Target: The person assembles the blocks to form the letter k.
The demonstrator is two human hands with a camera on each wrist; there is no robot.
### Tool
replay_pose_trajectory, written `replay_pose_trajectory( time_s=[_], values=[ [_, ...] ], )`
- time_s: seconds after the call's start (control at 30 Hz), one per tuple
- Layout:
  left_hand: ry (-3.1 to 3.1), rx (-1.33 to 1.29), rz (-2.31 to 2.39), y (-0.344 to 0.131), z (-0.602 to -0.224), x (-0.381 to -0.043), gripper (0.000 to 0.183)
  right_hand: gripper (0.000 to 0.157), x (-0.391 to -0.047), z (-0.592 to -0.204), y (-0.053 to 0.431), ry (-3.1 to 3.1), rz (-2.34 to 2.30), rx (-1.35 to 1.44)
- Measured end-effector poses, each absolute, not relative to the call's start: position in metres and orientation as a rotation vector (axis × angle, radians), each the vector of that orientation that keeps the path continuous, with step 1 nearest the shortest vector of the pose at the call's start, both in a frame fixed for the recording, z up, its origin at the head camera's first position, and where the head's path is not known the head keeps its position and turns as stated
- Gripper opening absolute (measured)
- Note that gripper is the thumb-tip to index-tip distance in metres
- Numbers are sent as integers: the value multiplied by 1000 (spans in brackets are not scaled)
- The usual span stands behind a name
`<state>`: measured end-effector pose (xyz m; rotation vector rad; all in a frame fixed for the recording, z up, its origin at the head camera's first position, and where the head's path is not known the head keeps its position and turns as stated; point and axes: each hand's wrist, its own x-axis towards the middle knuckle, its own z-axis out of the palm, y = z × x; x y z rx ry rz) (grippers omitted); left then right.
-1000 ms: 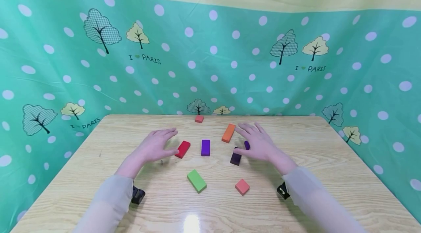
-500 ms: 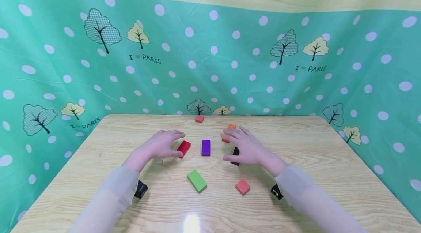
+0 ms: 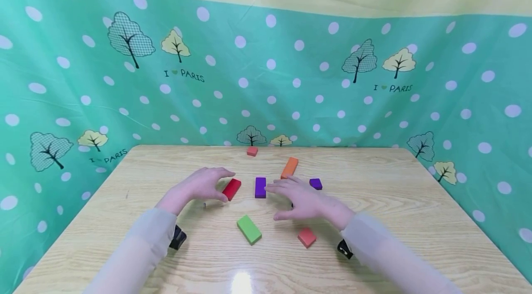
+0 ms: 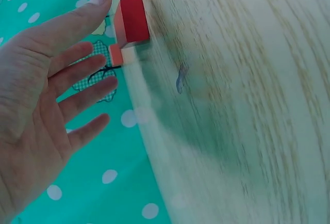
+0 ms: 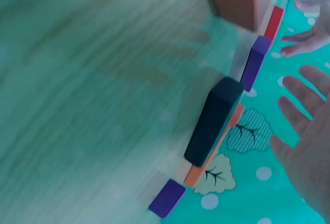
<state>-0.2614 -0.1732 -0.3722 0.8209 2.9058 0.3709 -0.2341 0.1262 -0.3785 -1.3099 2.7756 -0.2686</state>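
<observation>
My left hand hovers just left of a flat red block, fingers loosely extended and holding nothing. In the left wrist view the thumb overlaps the edge of the red block; whether they touch I cannot tell. Palm down, my right hand is spread above the table, its fingertips beside an upright-lying purple block. It mostly hides a black block in the head view, which shows whole in the right wrist view as the black block. Nothing lies between the fingers of the right hand.
A green block and a coral cube-like block lie nearer me. Farther back are an orange block, a small purple block and a small coral block. A dotted curtain hangs behind the wooden table.
My right hand has moved left and nearer me, uncovering the small purple block and covering the black one. My left hand has shifted slightly right. The blocks stay in place.
</observation>
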Motion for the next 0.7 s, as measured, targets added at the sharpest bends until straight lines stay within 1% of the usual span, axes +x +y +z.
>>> replay_pose_trajectory(
  time_s=[0.33, 0.5, 0.7],
  values=[
    [2858, 768, 471, -173, -378, -265, 76, 74, -227, -387, 113, 2617, -301, -1484],
    [2811, 747, 565, -172, -380, -266, 76, 76, -223, -389, 105, 2577, -273, -1501],
    [2767, 696, 645, -172, -383, -268, 79, 73, -222, -393, 95, 2518, -332, -1543]
  ],
)
